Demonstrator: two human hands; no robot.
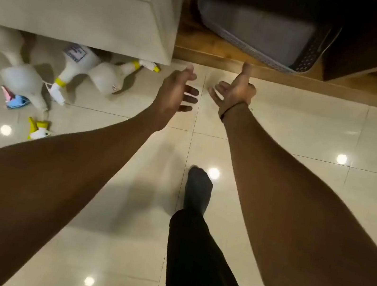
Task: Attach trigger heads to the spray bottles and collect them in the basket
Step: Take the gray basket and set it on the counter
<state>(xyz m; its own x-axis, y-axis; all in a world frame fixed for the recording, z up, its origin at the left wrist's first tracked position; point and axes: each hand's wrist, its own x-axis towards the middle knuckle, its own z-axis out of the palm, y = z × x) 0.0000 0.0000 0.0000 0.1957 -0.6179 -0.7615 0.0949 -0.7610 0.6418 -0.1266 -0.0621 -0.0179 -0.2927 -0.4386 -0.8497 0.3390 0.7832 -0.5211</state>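
Above the glossy tiled floor (pixel 283 138) I see both my arms stretched forward, and neither hand carries anything. My left hand (pixel 177 91) is open, its fingers (pixel 189 99) straight and a little apart, pointing to the right. My right hand (pixel 236 91) is open too — the fingers spread loosely, with one finger raised up to the edge of the wooden shelf (pixel 222 56); whether it touches the wood I cannot tell.

On that low shelf sits the grey perforated basket (pixel 270 34), partly in shadow, just beyond my right hand.

The spray bottles (pixel 76 61) lie in a group on the floor at the left, close under a pale cabinet (pixel 79 12) — white bodies, some with yellow collars and trigger heads already on. A pink and blue trigger head (pixel 14 98) lies beside them, and a yellow trigger head (pixel 37 129) lies nearer to me, partly hidden by my left forearm.

Lower down, one leg in a dark trouser with a dark sock (pixel 198 189) stands on the tiles.
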